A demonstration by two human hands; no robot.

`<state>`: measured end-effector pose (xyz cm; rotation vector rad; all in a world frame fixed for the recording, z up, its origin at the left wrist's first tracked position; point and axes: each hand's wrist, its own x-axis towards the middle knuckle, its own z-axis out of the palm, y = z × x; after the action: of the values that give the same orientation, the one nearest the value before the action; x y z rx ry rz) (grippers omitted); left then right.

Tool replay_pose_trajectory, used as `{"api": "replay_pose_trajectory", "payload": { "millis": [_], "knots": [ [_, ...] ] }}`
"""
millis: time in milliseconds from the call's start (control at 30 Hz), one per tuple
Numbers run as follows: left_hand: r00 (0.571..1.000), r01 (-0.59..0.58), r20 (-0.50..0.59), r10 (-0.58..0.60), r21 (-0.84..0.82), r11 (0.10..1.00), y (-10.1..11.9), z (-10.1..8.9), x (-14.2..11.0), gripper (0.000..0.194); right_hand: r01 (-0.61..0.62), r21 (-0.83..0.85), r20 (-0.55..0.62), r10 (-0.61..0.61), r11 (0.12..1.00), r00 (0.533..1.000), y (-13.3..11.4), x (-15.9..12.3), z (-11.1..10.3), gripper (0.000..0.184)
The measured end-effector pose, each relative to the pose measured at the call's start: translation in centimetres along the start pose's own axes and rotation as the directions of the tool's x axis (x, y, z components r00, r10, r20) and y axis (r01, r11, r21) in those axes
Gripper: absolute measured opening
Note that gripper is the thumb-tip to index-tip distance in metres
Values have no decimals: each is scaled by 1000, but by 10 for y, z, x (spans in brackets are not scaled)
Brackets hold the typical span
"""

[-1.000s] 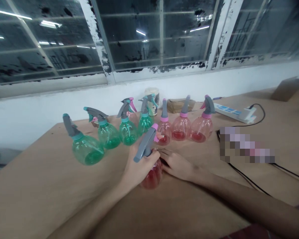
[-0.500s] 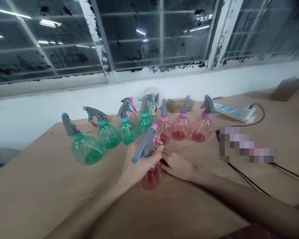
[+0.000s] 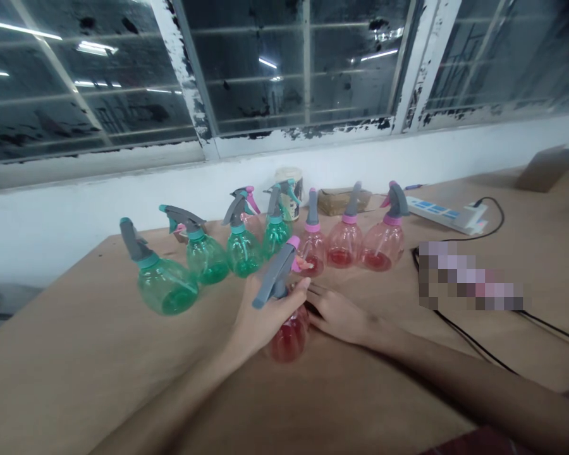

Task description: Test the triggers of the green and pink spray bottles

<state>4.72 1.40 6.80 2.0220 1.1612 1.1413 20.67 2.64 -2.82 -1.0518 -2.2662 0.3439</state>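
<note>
A pink spray bottle (image 3: 288, 341) with red liquid and a grey trigger head stands upright in front of me. My left hand (image 3: 263, 309) wraps round its neck from the left, fingers closed near the pink trigger. From the right, my right hand (image 3: 336, 313) is curled against the same bottle just below the head; its fingertips are partly hidden. Behind my hands, a row of green spray bottles (image 3: 211, 256) spreads to the left. Other pink spray bottles (image 3: 344, 243) stand to the right of them, each with a little red liquid at the bottom.
A white power strip (image 3: 439, 212) with a plug and black cable lies at the back right. A cup (image 3: 291, 189) and a brown cardboard box (image 3: 339, 201) stand by the wall. Another cardboard piece (image 3: 545, 169) sits far right. A blurred-out object (image 3: 469, 275) has black cords.
The left forefinger area near the pink trigger has shifted very slightly. Both hands stay on the pink spray bottle, and the other bottles keep their places.
</note>
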Motion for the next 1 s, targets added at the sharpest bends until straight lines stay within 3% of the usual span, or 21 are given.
{"api": "replay_pose_trajectory", "payload": {
  "millis": [233,333,567,767,1000],
  "knots": [
    [998,-13,-61,17,58,998,-11,5,-4,17,-6,-6,10,6,1000,1000,-2,0,-1,30],
    [999,-7,-41,8,27,1000,-10,7,-4,27,0,-16,11,0,1000,1000,-1,0,0,27],
    [1000,13,1,-13,-54,998,-12,8,-3,29,-3,6,21,2,1000,1000,-2,1,-3,28],
    [999,25,-36,-27,-42,999,-13,9,-2,11,0,2,18,0,1000,1000,0,1,-2,30],
    [999,-9,-37,8,-23,1000,-6,8,-1,8,0,-9,33,1,1000,999,-1,1,-3,26]
  ]
}}
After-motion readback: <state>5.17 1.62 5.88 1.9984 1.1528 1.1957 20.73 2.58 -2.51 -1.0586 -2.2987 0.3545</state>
